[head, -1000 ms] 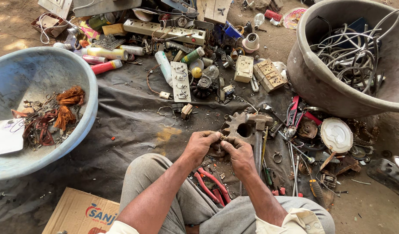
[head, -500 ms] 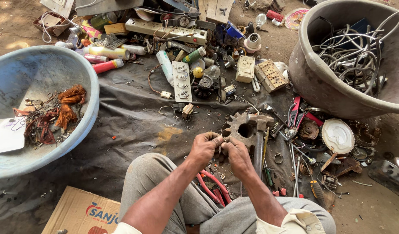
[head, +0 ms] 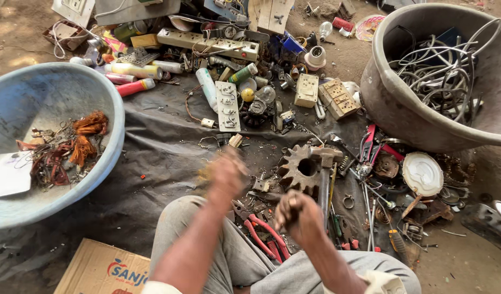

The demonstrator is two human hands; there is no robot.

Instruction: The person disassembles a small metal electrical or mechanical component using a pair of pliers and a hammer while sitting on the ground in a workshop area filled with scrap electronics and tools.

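Observation:
I sit on the ground over a dark cloth (head: 152,158) strewn with scrap. My right hand (head: 300,216) is closed around a small dark part, held above my knee just in front of a rusty gear wheel (head: 295,170) and a hammer (head: 324,182). My left hand (head: 226,174) is raised to the left of it and blurred by motion, so what it holds is unclear. Red-handled pliers (head: 264,235) lie between my legs, under the two hands.
A blue basin (head: 106,163) with copper wire and scraps stands at the left. At the right, a grey tub (head: 386,103) holds tangled wires. Switchboards, sockets, tubes and bulbs crowd the far side. A cardboard box (head: 106,269) lies by my left knee; tools lie right of the hammer.
My hands were together at the gear wheel. Now they have come apart: the left swung up and to the left, the right drew back toward my body.

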